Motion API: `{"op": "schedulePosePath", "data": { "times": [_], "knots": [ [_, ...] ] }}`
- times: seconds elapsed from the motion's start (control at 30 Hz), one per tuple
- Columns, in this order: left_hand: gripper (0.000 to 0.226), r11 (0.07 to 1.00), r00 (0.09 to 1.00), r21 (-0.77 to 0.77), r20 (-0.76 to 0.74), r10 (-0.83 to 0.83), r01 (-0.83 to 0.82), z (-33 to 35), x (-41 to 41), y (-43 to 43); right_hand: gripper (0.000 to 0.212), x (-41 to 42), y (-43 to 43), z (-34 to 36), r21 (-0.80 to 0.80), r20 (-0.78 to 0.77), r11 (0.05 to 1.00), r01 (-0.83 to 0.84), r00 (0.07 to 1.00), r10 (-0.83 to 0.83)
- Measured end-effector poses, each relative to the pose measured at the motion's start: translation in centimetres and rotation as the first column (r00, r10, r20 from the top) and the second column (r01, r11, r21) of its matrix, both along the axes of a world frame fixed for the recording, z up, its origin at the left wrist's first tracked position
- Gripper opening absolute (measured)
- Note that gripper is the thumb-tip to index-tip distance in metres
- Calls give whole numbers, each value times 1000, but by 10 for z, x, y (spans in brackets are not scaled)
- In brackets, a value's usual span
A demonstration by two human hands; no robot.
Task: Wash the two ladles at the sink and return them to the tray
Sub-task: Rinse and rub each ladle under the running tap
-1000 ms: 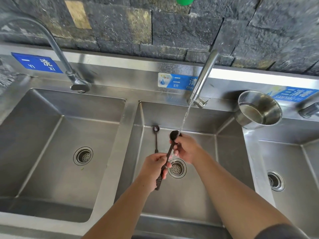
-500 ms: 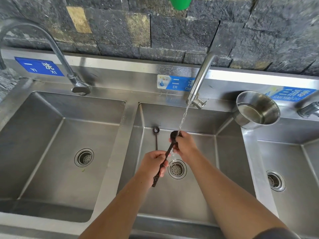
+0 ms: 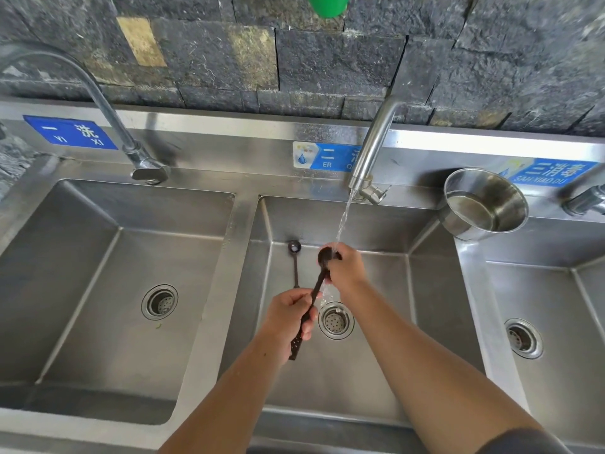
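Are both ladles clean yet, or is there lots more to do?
Nothing looks finished yet. In hand: left hand grips the dark ladle, right hand holds its bowl under the running water. Probably left: the second ladle lying in the middle sink, then both back to the tray, not in view.

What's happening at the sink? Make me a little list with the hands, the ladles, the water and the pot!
left hand: grips the handle of the dark ladle
right hand: fingers curled round the dark ladle's bowl end
water: runs from the middle tap onto that bowl
other ladle: lies in the middle basin, near the back wall, untouched
metal pot: stands to the right of the middle tap
tray: not in view
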State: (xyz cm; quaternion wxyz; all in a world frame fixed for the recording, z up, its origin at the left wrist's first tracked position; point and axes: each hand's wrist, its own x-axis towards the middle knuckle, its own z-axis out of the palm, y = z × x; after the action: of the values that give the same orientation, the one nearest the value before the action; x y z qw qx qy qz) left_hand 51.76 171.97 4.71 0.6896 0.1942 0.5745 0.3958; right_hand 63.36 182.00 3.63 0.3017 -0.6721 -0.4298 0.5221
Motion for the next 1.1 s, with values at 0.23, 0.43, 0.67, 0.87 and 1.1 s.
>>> {"op": "schedulePosePath", "data": {
  "times": [0.23, 0.43, 0.67, 0.87, 1.1],
  "knots": [
    [26, 1000, 996, -19, 90, -18, 20, -2, -4, -12, 7, 21, 8, 3, -76, -122, 975, -209, 972, 199],
    [25, 999, 1000, 40, -27, -14, 15, 8, 5, -3, 27, 14, -4, 2, 222, 493, 953, -207, 867, 74],
    [24, 1000, 999, -22, 45, 11, -10, 4, 0, -13, 28, 11, -7, -2, -261, -694, 965, -23, 700, -171],
    [25, 1000, 998, -13, 66, 23, -22, 4, 8, -15, 25, 25, 6, 0, 185, 557, 864, -468, 774, 300],
    [24, 1000, 1000, 12, -30, -11, 11, 8, 4, -5, 43, 1, -6, -9, -216, -615, 956, 196, 734, -289]
  ]
}}
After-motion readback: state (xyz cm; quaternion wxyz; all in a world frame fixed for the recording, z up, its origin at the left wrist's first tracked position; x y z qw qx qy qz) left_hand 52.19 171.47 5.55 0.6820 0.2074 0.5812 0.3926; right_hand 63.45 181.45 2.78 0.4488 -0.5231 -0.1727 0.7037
